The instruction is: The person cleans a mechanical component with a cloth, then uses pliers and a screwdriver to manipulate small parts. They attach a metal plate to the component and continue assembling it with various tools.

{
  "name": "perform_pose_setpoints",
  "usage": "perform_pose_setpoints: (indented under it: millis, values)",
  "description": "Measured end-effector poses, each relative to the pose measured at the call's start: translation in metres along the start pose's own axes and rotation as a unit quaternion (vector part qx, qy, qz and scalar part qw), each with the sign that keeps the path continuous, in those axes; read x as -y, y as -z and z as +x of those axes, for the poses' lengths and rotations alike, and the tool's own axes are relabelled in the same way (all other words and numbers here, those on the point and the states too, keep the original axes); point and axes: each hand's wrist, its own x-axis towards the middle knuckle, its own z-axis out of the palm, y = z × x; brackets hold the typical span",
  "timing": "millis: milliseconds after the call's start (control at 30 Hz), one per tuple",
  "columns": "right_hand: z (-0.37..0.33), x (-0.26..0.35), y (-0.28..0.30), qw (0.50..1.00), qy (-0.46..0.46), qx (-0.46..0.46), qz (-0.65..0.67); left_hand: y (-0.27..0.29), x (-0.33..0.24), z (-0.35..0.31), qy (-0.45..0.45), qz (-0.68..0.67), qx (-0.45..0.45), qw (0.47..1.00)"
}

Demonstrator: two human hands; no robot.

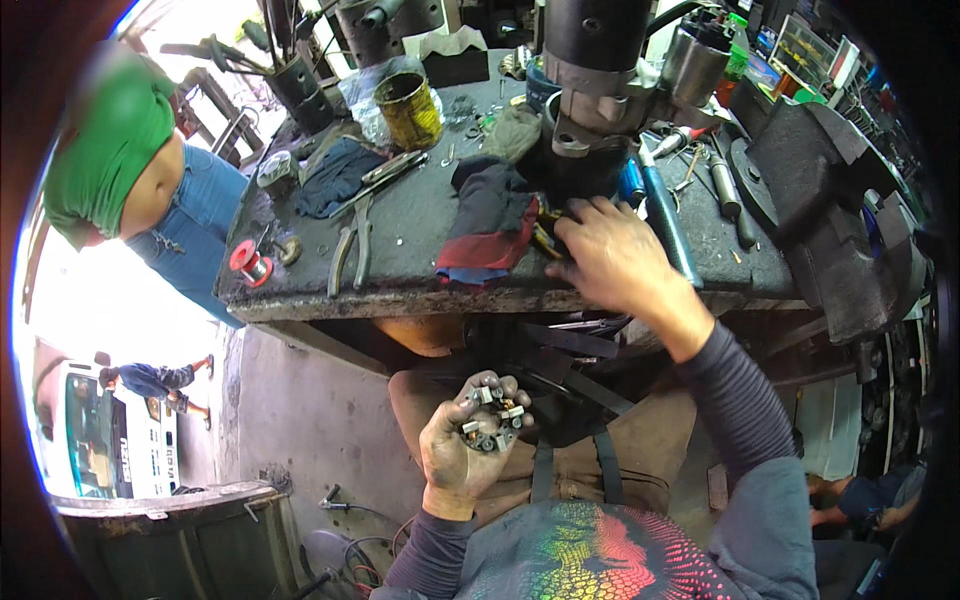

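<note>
In my left hand [463, 440], held low over my lap, is a ring-shaped brush holder [503, 437] with small metal blocks set round an open middle. My fingers curl round its far side and the thumb lies along its left. My right hand [615, 250] reaches over the front of the workbench [410, 265], its fingers bent down round something I cannot make out. Just left of those fingers a yellow-and-black handle [545, 240] shows in part. Beside it lies a black cloth with a red edge [487, 225].
A large black motor-like cylinder [597, 45] stands behind my right hand. Pliers [352, 250], a solder spool [250, 263] and a yellow can [408, 110] are on the left of the bench. A blue-green tube [668, 225] lies at right. A person in green [125, 150] stands at left.
</note>
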Motion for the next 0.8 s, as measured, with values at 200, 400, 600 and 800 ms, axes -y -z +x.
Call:
perform_pose_setpoints:
  millis: [200, 400, 600, 800]
  values:
    - [0.025, -0.01, 0.015, 0.986, 0.043, -0.002, -0.159, -0.011, -0.003, 0.004, -0.036, 0.016, -0.023, 0.999]
    - [0.0, -0.015, 0.039, 0.973, 0.005, 0.057, -0.222, -0.005, 0.001, 0.011, -0.025, -0.002, -0.06, 0.998]
    - [-0.053, -0.056, 0.081, 0.986, -0.151, 0.065, 0.024, -0.005, 0.006, 0.018, -0.011, -0.014, -0.062, 0.998]
    - [-0.161, 0.01, 0.065, 0.794, -0.333, 0.14, 0.49, -0.003, 0.004, 0.022, -0.059, 0.101, -0.054, 0.992]
